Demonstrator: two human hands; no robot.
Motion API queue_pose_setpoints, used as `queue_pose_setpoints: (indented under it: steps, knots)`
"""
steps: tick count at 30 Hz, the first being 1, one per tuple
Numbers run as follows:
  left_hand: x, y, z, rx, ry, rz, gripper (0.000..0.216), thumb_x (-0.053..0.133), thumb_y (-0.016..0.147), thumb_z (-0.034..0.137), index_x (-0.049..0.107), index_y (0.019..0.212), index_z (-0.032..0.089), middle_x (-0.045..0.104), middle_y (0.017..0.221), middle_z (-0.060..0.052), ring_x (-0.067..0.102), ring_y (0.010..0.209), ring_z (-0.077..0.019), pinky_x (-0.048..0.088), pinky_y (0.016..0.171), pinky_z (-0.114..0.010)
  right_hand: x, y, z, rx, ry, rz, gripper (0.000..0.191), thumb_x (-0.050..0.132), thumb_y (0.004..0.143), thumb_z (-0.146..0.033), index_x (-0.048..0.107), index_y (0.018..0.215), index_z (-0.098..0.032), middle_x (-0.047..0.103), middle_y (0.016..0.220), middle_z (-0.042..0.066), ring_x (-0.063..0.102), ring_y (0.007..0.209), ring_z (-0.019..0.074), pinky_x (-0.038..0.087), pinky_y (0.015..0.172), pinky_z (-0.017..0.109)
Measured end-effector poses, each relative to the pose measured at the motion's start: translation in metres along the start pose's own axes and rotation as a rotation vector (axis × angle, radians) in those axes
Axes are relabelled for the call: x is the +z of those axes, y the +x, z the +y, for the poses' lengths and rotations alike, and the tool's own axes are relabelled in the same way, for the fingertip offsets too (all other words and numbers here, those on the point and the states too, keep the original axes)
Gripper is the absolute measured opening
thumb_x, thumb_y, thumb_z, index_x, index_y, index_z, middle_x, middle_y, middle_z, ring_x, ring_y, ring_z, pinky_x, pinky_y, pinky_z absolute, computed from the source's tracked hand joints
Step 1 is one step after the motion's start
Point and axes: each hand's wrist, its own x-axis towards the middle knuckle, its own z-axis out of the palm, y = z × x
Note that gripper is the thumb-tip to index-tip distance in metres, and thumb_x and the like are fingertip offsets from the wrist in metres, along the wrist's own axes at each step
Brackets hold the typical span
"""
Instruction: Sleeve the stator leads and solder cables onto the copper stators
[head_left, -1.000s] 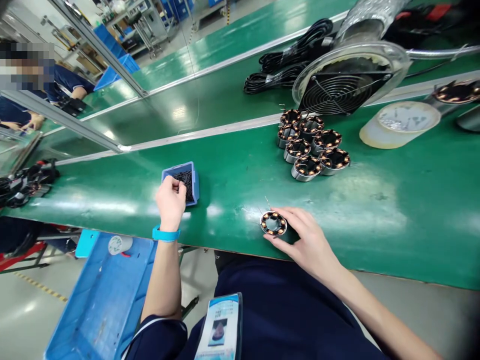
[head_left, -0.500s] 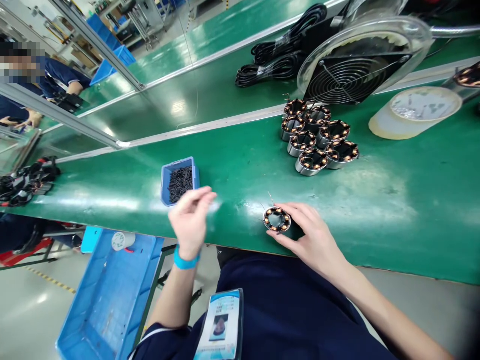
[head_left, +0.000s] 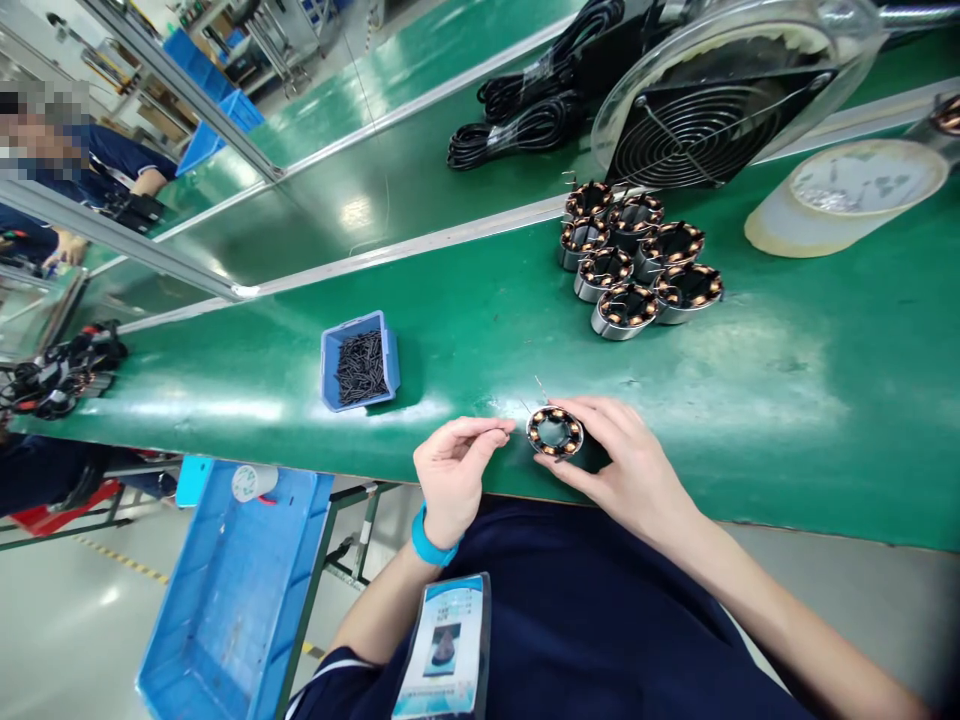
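Observation:
My right hand (head_left: pixel 626 460) grips a motor stator (head_left: pixel 534 432), a metal ring with copper coils, by its right side on the green bench. Thin wire leads stick up from its far left edge. Just left of the stator, my left hand (head_left: pixel 457 460) is closed in a pinch, thumb against forefinger. Whatever lies between those fingertips is too small to make out. A small blue bin (head_left: pixel 391 362) of short black sleeve-like pieces (head_left: pixel 361 366) stands farther left. Beyond my right hand, several more stators (head_left: pixel 626 308) stand grouped together.
A fan with a round wire guard (head_left: pixel 686 140) and bundled black cables (head_left: pixel 525 130) lie at the back. A whitish tub (head_left: pixel 832 205) lies at the right. Below the bench is a large blue crate (head_left: pixel 232 590). Another person (head_left: pixel 127 160) sits at the far left.
My left hand has moved right and slightly nearer me, from beside the blue bin to beside the stator. My right hand keeps its hold on the stator.

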Motion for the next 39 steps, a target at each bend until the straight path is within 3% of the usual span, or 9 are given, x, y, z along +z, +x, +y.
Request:
queue_pose_setpoints:
  steps: [14, 19, 22, 25, 33, 39]
  knots:
    - [-0.0016, -0.0026, -0.0037, 0.211, 0.260, -0.117, 0.012, 0.075, 0.088, 0.015, 0.079, 0.096, 0.022, 0.080, 0.094, -0.004, 0.076, 0.088, -0.0160, 0.061, 0.083, -0.029, -0.0006, 0.0003, -0.0009, 0.006, 0.008, 0.004, 0.046, 0.066, 0.099, -0.047, 0.053, 0.137, -0.024, 0.065, 0.124, 0.011, 0.061, 0.113, 0.0304, 0.050, 0.094, 0.046]
    - [0.0002, -0.0043, -0.0043, 0.169, 0.224, -0.021, 0.019, 0.078, 0.087, 0.019, 0.075, 0.106, 0.020, 0.081, 0.093, -0.005, 0.078, 0.087, -0.0191, 0.064, 0.084, -0.032, -0.0013, 0.0006, -0.0019, 0.020, 0.013, -0.003, 0.046, 0.068, 0.099, -0.044, 0.053, 0.138, -0.025, 0.065, 0.124, 0.011, 0.061, 0.113, 0.0305, 0.050, 0.095, 0.047]
    - [-0.0004, -0.0050, -0.0030, 0.191, 0.216, 0.028, 0.015, 0.079, 0.087, 0.021, 0.075, 0.101, 0.020, 0.081, 0.092, -0.005, 0.079, 0.086, -0.0195, 0.065, 0.082, -0.032, -0.0018, 0.0006, -0.0024, 0.023, 0.017, -0.001, 0.047, 0.068, 0.098, -0.043, 0.053, 0.139, -0.026, 0.065, 0.125, 0.011, 0.061, 0.113, 0.0309, 0.051, 0.095, 0.048]
    - [-0.0011, -0.0054, -0.0035, 0.223, 0.227, 0.000, 0.008, 0.077, 0.088, 0.019, 0.077, 0.095, 0.022, 0.080, 0.095, -0.005, 0.078, 0.089, -0.0187, 0.065, 0.081, -0.031, -0.0020, 0.0006, -0.0024, 0.022, 0.015, -0.001, 0.046, 0.067, 0.099, -0.044, 0.053, 0.138, -0.025, 0.065, 0.125, 0.011, 0.061, 0.114, 0.0308, 0.050, 0.095, 0.048]
    - [-0.0001, -0.0058, -0.0061, 0.244, 0.193, -0.054, 0.015, 0.074, 0.089, 0.012, 0.077, 0.098, 0.023, 0.080, 0.098, -0.004, 0.077, 0.092, -0.0175, 0.063, 0.083, -0.031, -0.0019, 0.0014, -0.0024, 0.018, 0.014, -0.003, 0.045, 0.065, 0.100, -0.047, 0.053, 0.136, -0.025, 0.065, 0.123, 0.010, 0.061, 0.113, 0.0296, 0.049, 0.094, 0.046]
    - [-0.0024, -0.0067, -0.0063, 0.217, 0.200, -0.037, 0.011, 0.074, 0.090, 0.017, 0.077, 0.098, 0.023, 0.080, 0.098, -0.005, 0.078, 0.091, -0.0186, 0.065, 0.083, -0.032, -0.0022, 0.0015, -0.0028, 0.018, 0.015, -0.001, 0.044, 0.065, 0.100, -0.046, 0.053, 0.137, -0.025, 0.065, 0.123, 0.011, 0.061, 0.113, 0.0307, 0.050, 0.094, 0.048]
